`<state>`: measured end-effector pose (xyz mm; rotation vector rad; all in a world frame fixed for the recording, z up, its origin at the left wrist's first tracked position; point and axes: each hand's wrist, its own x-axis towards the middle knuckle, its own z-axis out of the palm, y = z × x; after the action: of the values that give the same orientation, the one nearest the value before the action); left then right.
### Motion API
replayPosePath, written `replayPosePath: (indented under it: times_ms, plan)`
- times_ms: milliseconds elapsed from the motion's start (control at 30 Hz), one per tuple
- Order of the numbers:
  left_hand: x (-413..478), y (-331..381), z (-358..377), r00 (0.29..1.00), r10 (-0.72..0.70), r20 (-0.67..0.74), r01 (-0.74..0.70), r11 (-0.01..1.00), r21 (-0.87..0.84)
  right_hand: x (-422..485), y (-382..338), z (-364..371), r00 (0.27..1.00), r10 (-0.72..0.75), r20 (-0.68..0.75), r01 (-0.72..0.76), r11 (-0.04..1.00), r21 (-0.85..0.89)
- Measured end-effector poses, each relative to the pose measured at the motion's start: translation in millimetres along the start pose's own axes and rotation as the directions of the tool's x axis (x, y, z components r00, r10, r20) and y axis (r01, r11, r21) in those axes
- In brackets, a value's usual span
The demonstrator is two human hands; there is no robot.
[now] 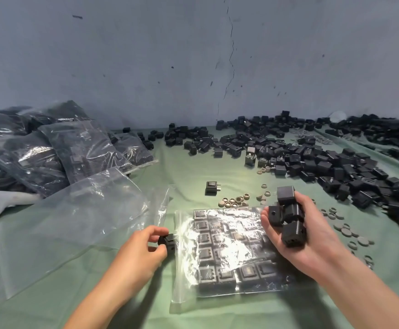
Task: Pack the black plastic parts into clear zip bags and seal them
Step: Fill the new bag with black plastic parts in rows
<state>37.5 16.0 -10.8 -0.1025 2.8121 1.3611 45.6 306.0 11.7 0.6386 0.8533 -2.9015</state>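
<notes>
At lower centre of the frame, my left hand pinches one small black plastic part at the open left edge of the flat clear zip bag, apparently to feed it in, while my right hand clasps several black plastic cubes as ready stock.

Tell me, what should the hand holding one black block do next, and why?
Probably the left hand should push its black part through the left edge of the clear bag, beside the rows inside. It pinches the part right at that edge, and the right hand holds more parts.
</notes>
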Motion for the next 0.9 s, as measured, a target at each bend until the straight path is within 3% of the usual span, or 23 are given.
replayPosePath:
  times_ms: [100, 467, 567, 700, 733, 833, 900]
  plan:
    - [-1, 5, 3, 0.997, 0.055, 0.056, -0.050, 0.994, -0.099, 6, -9, 3, 0.999, -0.044, -0.002, 0.044, 0.999, -0.023]
    - [13, 17, 34, 0.996, 0.001, 0.088, 0.043, 0.865, -0.499, 19, -13, 1, 0.998, -0.058, -0.011, 0.057, 0.996, -0.062]
    - [14, 20, 36, 0.991, -0.071, 0.115, 0.131, 0.718, -0.683, 19, -12, 0, 0.998, -0.059, -0.002, 0.059, 0.996, -0.063]
    - [13, 25, 31, 0.969, -0.158, 0.188, 0.237, 0.399, -0.886, 18, -11, 4, 0.998, -0.058, 0.022, 0.059, 0.995, -0.084]
    - [12, 27, 30, 0.967, -0.158, 0.198, 0.245, 0.389, -0.888, 18, -10, 5, 0.998, -0.054, 0.024, 0.056, 0.995, -0.088]
    - [5, 29, 29, 0.967, -0.170, 0.191, 0.252, 0.502, -0.827, 18, -10, 6, 0.999, -0.033, 0.023, 0.035, 0.993, -0.109]
    - [1, 29, 26, 0.961, -0.183, 0.206, 0.271, 0.498, -0.824, 19, -11, 6, 0.999, -0.019, 0.026, 0.023, 0.990, -0.142]
